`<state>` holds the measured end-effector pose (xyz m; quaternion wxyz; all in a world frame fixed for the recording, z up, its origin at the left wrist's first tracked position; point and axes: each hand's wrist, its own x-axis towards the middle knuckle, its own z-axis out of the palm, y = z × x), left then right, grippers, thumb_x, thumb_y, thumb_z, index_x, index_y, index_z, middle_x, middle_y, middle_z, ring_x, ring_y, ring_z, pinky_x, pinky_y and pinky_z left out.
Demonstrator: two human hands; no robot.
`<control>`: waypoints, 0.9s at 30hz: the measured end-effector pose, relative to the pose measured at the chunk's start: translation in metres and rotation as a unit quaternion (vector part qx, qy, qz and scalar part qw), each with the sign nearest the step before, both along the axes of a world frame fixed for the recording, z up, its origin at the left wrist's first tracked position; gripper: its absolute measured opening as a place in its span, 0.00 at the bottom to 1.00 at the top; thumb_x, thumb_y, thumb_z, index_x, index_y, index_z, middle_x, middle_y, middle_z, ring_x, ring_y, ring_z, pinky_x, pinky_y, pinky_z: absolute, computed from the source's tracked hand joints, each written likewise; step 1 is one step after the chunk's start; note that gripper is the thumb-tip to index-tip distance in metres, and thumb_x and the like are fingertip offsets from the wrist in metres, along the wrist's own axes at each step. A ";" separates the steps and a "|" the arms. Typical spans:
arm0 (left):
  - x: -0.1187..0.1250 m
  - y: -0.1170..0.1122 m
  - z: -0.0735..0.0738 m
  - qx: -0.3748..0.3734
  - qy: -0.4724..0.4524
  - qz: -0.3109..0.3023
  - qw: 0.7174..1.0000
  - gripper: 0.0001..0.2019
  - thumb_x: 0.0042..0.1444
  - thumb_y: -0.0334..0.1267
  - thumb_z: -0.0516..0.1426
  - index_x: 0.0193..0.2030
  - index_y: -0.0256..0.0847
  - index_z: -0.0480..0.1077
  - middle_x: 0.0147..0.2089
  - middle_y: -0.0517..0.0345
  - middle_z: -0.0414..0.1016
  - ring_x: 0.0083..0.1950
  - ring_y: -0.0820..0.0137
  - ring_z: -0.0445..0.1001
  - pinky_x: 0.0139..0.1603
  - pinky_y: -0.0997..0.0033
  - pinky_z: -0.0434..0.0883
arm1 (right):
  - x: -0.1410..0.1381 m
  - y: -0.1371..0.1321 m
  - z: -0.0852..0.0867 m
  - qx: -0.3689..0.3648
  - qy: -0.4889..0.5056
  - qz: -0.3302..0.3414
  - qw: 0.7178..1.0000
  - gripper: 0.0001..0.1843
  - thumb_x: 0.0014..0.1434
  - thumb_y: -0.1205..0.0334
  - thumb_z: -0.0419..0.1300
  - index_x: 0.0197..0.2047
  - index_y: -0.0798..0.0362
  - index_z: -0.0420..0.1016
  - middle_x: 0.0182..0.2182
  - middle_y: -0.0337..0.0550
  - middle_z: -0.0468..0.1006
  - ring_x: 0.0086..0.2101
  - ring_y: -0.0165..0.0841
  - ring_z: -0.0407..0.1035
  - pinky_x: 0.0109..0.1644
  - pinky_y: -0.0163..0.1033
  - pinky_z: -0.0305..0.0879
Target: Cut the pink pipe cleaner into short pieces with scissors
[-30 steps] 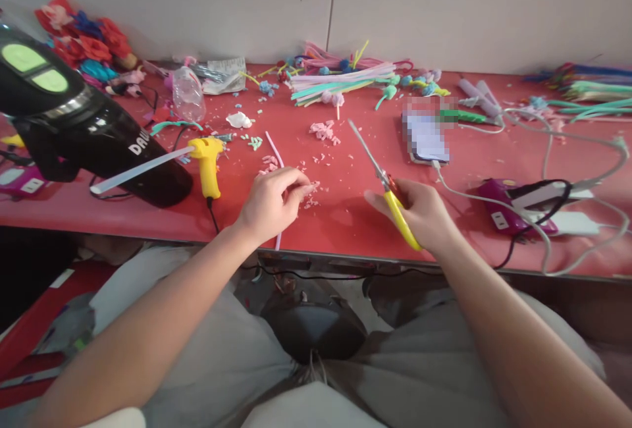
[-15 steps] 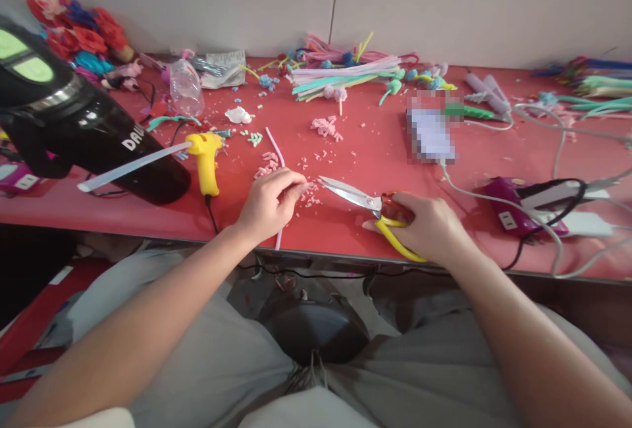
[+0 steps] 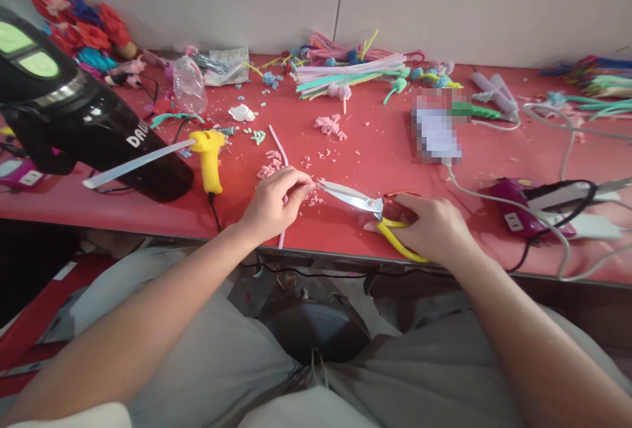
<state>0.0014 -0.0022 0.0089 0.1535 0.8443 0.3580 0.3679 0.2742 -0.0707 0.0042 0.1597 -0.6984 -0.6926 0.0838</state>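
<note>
My right hand (image 3: pixel 434 227) is wrapped round the handles of a pair of scissors (image 3: pixel 353 196), one yellow and one orange-red. The blades point left and look nearly closed. Their tip lies right by the pinched fingertips of my left hand (image 3: pixel 279 204). What those fingertips hold is too small to make out; it may be a pink scrap. A lilac pipe cleaner (image 3: pixel 281 237) passes under my left hand to the table edge. Small pink clippings (image 3: pixel 316 199) are scattered beneath the blades, and a heap of pink pieces (image 3: pixel 270 163) lies behind my left hand.
A yellow glue gun (image 3: pixel 212 164) with a long glue stick and a large black bottle (image 3: pixel 113 132) stand left. Bundled pipe cleaners (image 3: pixel 350 76) lie at the back. On the right are a blurred-out device (image 3: pixel 437 132), cables and a purple power strip (image 3: pixel 518 207). A plastic bottle (image 3: pixel 190 89) stands back left.
The scissor blades have come closer together, and their tip is nearer my left fingertips. The whole view has shifted slightly; both hands keep about the same place.
</note>
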 end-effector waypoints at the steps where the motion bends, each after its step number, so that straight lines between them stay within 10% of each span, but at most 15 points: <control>1: 0.000 0.000 0.000 0.002 0.002 0.001 1.000 0.07 0.66 0.37 0.53 0.37 0.41 0.70 0.34 0.56 0.74 0.35 0.72 0.69 0.38 0.70 0.67 | 0.000 0.000 0.000 -0.002 -0.001 0.000 1.000 0.33 0.46 0.26 0.59 0.22 0.48 0.54 0.17 0.37 0.63 0.20 0.32 0.57 0.26 0.37 0.48; 27: -0.001 0.005 -0.003 0.054 -0.013 -0.017 0.998 0.05 0.64 0.33 0.56 0.35 0.39 0.69 0.31 0.58 0.73 0.32 0.74 0.69 0.35 0.73 0.67 | 0.000 0.005 0.002 -0.031 -0.018 -0.015 0.999 0.36 0.44 0.21 0.55 0.21 0.48 0.57 0.17 0.40 0.64 0.21 0.33 0.59 0.26 0.37 0.46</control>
